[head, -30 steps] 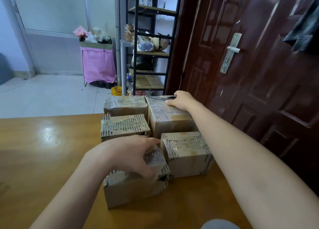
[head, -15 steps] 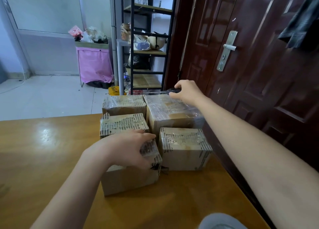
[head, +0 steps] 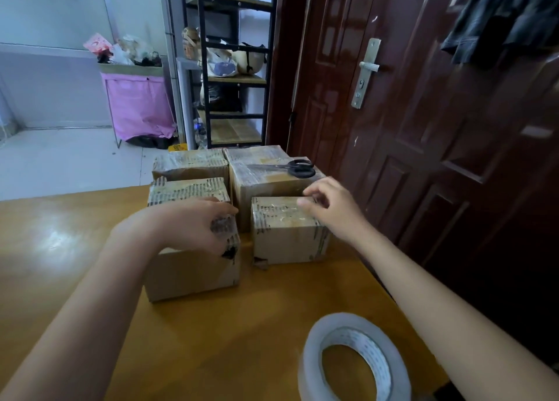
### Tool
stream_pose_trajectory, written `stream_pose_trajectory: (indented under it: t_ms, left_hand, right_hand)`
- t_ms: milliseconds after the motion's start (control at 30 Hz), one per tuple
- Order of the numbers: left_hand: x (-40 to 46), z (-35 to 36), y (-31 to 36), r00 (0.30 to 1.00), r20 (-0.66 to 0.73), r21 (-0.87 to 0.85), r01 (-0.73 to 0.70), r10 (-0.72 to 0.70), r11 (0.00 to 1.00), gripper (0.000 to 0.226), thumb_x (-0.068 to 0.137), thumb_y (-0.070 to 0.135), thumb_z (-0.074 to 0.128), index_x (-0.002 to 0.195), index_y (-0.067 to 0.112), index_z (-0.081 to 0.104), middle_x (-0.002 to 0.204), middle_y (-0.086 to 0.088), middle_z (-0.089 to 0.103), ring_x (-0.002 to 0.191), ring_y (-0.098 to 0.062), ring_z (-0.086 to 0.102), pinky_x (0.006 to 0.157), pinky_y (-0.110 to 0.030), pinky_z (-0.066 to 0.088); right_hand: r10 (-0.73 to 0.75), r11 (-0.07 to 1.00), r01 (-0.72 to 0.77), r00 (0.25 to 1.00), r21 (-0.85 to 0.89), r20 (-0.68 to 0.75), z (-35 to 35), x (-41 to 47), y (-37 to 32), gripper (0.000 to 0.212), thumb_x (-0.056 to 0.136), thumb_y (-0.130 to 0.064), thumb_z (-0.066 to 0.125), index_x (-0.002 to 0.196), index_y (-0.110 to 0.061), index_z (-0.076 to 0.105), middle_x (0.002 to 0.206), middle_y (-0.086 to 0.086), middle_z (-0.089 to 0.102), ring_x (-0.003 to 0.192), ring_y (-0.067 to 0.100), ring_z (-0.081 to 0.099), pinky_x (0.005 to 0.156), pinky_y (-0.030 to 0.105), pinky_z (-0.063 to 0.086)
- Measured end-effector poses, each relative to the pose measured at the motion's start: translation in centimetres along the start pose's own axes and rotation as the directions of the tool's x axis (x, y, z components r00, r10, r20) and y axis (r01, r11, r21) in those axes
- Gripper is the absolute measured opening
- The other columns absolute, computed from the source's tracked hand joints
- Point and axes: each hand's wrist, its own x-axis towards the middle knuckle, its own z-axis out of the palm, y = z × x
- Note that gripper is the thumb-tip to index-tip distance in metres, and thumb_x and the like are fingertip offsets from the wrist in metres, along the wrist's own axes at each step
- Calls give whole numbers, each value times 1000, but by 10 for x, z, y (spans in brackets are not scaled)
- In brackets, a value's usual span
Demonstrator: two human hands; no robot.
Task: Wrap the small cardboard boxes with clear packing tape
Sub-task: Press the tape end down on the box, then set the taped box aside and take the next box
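Observation:
Several small cardboard boxes stand together on the wooden table (head: pixel 60 249). My left hand (head: pixel 193 222) grips the top of the nearest box (head: pixel 193 270), whose top is covered in crinkled clear tape. My right hand (head: pixel 332 207) hovers with loosely curled fingers over the far edge of the taped box on the right (head: pixel 287 240), holding nothing. Black scissors (head: pixel 296 168) lie on top of the larger box behind (head: pixel 266 182). A roll of clear packing tape (head: pixel 354 361) lies flat near the table's front edge.
Two more taped boxes (head: pixel 187 185) sit at the back left of the group. A dark red door (head: pixel 423 128) runs along the table's right side. A black shelf rack (head: pixel 233 67) and a pink bin (head: pixel 136 104) stand beyond the table.
My right hand left the scissors on the back box and drew back to the right front box. The view tilted down, bringing the tape roll into sight. My left hand stayed on the near box.

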Motion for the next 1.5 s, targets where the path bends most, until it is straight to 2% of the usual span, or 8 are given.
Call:
stream_pose_trajectory:
  t_ms: [167,433,567,733,867,1100,1300,1500]
  left_hand:
    - [-5,1,14,998,-51,51,-36,38,998,72,85,23,60,150,34,31,153,5,33,139,-16,33,110,-41,38]
    - [-38,13,68,741,-636,-219,-439,214,871,45,81,44,44,117,24,64,122,14,59,105,-6,57,86,-28,51]
    - [-35,37,89,623,-777,-306,-498,89,811,43,85,47,55,125,34,47,122,17,52,110,5,49,90,-10,40]
    - [-38,48,107,662,-749,-416,-507,32,755,78,79,59,63,142,42,18,143,19,29,130,7,27,96,3,23]
    - [-49,45,106,689,-724,-536,-585,24,608,83,75,62,61,145,51,18,148,29,26,138,2,30,106,-21,39]
    - [-75,37,80,801,-598,-737,-553,6,389,73,62,48,61,133,51,46,133,6,51,108,-8,58,69,-23,54]
    - [-86,64,64,903,-428,-849,-413,31,330,70,59,46,66,127,58,52,131,7,55,112,-17,59,78,-30,53]
    - [-94,83,55,948,-316,-900,-312,36,305,58,62,38,66,119,47,58,124,5,55,102,-15,62,73,-30,51]
  right_hand:
    - [25,987,13,972,-160,232,13,-39,2,79,86,-36,71,151,-21,30,161,-10,10,148,11,1,119,35,8]
    - [146,976,-149,989,158,34,-11,-71,6,68,86,-25,72,146,-16,42,154,-3,36,141,14,33,111,25,27]
    - [253,737,-233,966,635,61,-30,-94,-14,28,90,-24,64,118,-20,62,120,3,67,106,13,65,81,23,53]
    - [324,632,-295,941,717,102,-30,-123,-55,18,95,-37,56,106,-24,64,100,-5,69,81,3,68,58,18,53]
    - [290,713,-280,952,643,93,-26,-146,-79,42,94,-50,50,120,-19,63,100,-2,70,84,13,69,66,27,59]
    - [173,889,-181,983,421,58,-15,-187,-96,74,84,-78,38,77,-7,58,68,17,59,71,27,67,69,48,55]
    - [379,898,-270,876,347,-299,-14,-215,-71,18,98,-31,54,105,-23,68,93,-19,63,93,-3,59,70,4,42]
    - [493,860,-485,870,157,-14,-13,-216,-48,62,95,-33,61,149,-22,34,150,-7,37,141,15,31,108,30,33]
